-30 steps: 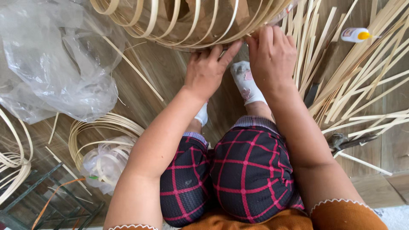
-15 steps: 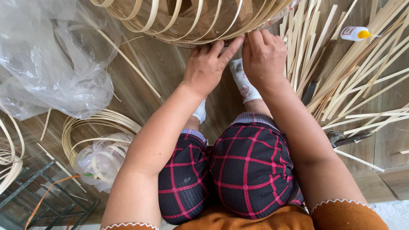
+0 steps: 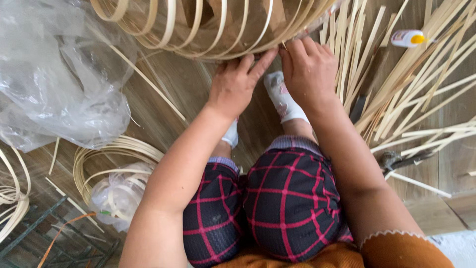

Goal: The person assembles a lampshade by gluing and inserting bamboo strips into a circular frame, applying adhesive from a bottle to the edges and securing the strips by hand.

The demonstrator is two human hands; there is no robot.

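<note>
two hands meet at the lower rim of the bamboo frame [image 3: 213,30], a round cage of bent strips that stands just beyond our fingertips. our left hand [image 3: 237,85] lies flat with the fingers stretched out and close together, the tips pressing against the rim; it does not close around anything that we can see. our right hand [image 3: 308,69] is curled, the fingers bent down onto the same rim, and it seems they pinch a thin strip there, but the tips are hidden, so we cannot tell for sure what they hold. the two hands nearly touch each other, and one foot in a white sock [image 3: 280,97] sits just under them, below the knuckles.

to do this well, we judge that the left fingers should keep the rim steady and flat while the right fingers work the strip tight, with no gap at the joint.

to the right of our right fingers lie many loose bamboo strips [image 3: 396,99] and, farther, a small glue bottle [image 3: 409,37]. far to the left of our left fingers is a clear plastic bag [image 3: 54,84], and nearer to us some coiled strips [image 3: 116,154].
</note>
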